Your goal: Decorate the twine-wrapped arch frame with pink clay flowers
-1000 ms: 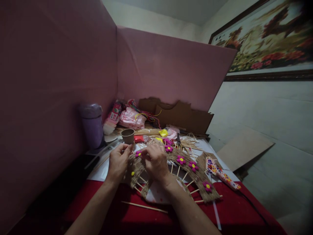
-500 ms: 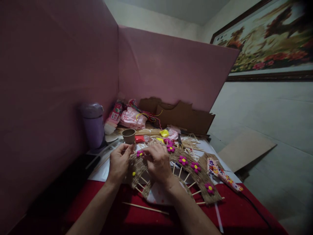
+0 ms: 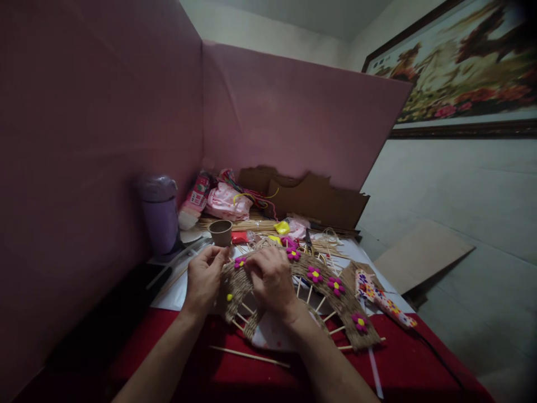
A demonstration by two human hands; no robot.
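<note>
A curved woven jute arch (image 3: 335, 299) on wooden skewers lies on the red tablecloth (image 3: 411, 364), dotted with pink flowers with yellow centres. My left hand (image 3: 204, 278) grips the arch's left end, fingers curled round it. My right hand (image 3: 272, 278) rests on the weave beside it, fingertips pinched near a pink flower (image 3: 240, 261). What the fingertips hold is hidden.
A brown paper cup (image 3: 220, 232), a purple jar (image 3: 159, 215), pink bags (image 3: 226, 202), a skewer bundle (image 3: 239, 225) and cardboard pieces (image 3: 310, 198) stand behind. A patterned glue gun (image 3: 380, 299) lies at right. A loose skewer (image 3: 249, 356) lies near me. Pink panels wall the left and back.
The view shifted slightly. Both hands stay on the arch's left end, the right fingertips moving only a little.
</note>
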